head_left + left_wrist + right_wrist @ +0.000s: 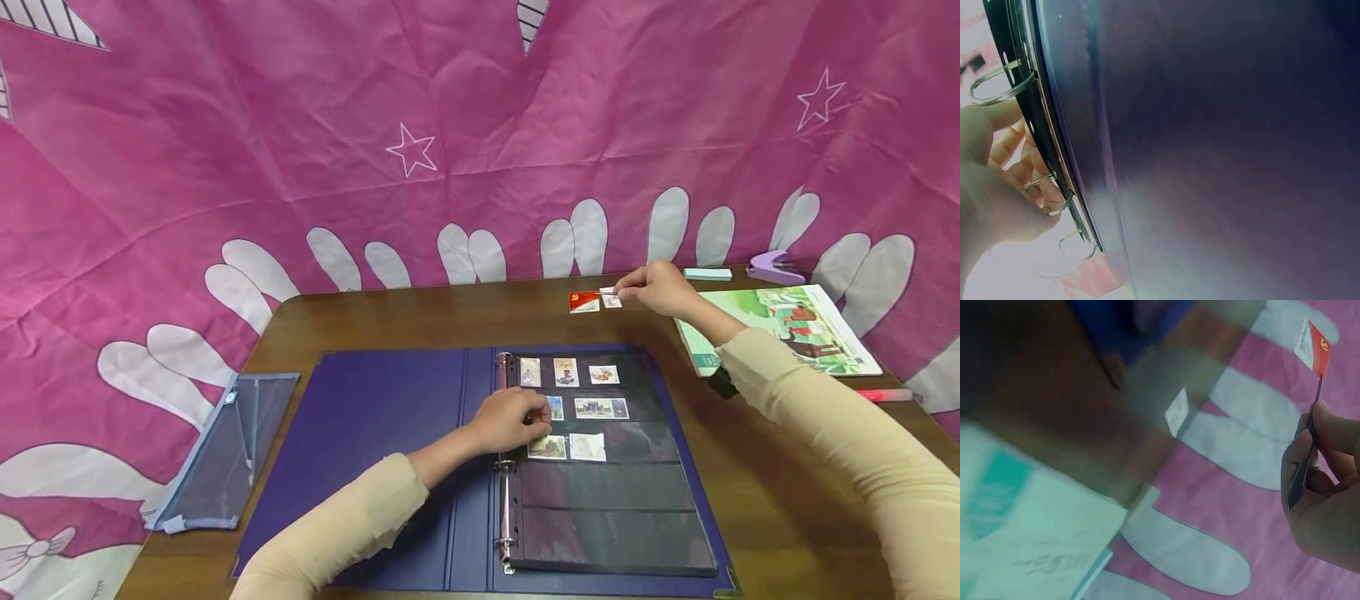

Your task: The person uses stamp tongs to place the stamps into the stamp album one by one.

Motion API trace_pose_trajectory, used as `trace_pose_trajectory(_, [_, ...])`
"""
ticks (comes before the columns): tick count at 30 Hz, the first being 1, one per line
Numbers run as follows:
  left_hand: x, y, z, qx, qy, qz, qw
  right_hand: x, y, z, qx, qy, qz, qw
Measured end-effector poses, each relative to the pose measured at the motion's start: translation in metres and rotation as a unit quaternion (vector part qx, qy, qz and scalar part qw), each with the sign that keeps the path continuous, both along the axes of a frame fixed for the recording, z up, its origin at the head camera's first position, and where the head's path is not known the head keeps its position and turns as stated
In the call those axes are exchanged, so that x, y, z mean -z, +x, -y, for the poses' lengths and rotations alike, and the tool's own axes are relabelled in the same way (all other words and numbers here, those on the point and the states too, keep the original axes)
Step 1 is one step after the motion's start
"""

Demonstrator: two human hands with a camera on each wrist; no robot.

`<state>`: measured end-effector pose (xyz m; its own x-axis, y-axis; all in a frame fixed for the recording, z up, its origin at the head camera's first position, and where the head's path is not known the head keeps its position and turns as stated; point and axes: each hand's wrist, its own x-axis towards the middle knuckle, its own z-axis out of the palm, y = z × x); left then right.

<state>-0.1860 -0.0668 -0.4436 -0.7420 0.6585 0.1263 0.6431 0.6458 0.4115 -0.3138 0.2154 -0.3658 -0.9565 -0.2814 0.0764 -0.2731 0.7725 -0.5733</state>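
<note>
In my right hand [658,287] I pinch a pair of tweezers [1301,472] between thumb and fingers. A red and white stamp [1317,350] is at the tweezers' tips, off the table in the right wrist view. Beyond it a small pale stamp [1177,412] lies on the table. My left hand [512,422] rests with bent fingers on the black page [600,533] of an open blue stamp album [390,400], beside the metal rings [997,100]. Several stamps [587,447] sit in the upper three rows, one partly covered by the left hand.
A blue-edged zip pouch [225,454] lies left of the album. On the right are an illustrated book [832,321], a pink pen-like stick [885,395], a pale green box [707,273] and a purple stapler-like thing [775,267]. A pink patterned cloth [300,117] hangs behind the table.
</note>
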Motion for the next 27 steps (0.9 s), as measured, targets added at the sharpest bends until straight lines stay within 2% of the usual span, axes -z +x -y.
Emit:
trace_pose_trajectory(4, [-0.001, -0.006, 0.002, -0.008, 0.001, 0.013, 0.9999, 0.006, 0.031, -0.009, -0.016, -0.001, 0.025, 1.000])
trace_pose_trajectory(11, [-0.001, -0.009, 0.006, -0.012, 0.002, 0.025, 0.9996, 0.033, 0.076, -0.023, -0.022, -0.008, 0.078, 0.997])
trace_pose_trajectory(18, [-0.001, -0.007, 0.003, -0.013, 0.006, 0.031, 0.9994, 0.050, 0.103, -0.034, -0.028, 0.012, 0.096, 0.995])
trace_pose_trajectory(27, [0.002, -0.003, -0.004, -0.010, 0.012, 0.033, 0.9993, 0.053, 0.130, -0.037, -0.037, 0.025, 0.108, 0.993])
